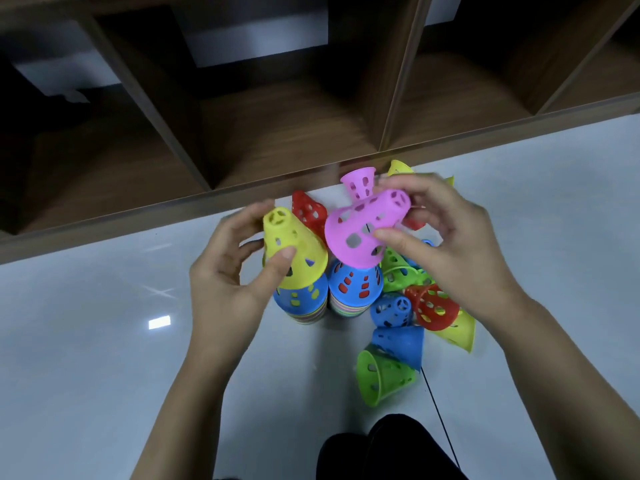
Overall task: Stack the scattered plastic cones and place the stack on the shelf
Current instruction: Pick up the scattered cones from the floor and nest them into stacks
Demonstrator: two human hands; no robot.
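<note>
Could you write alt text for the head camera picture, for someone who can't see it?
A person's left hand grips a yellow cone atop one stack, while the right hand holds a pink cone tilted over a second stack. Loose cones lie on the floor before a wooden shelf.

Open grey floor (pixel 86 323) stretches left of the two cone stacks (pixel 301 299), which stand side by side just in front of the shelf (pixel 277 133). Loose cones (pixel 429 306) crowd the right flank. The shelf's open-fronted compartments offer room, though their dark depths are hard to read. A thin black cord (pixel 438 410) crosses the floor beside a knee (pixel 391 448).
</note>
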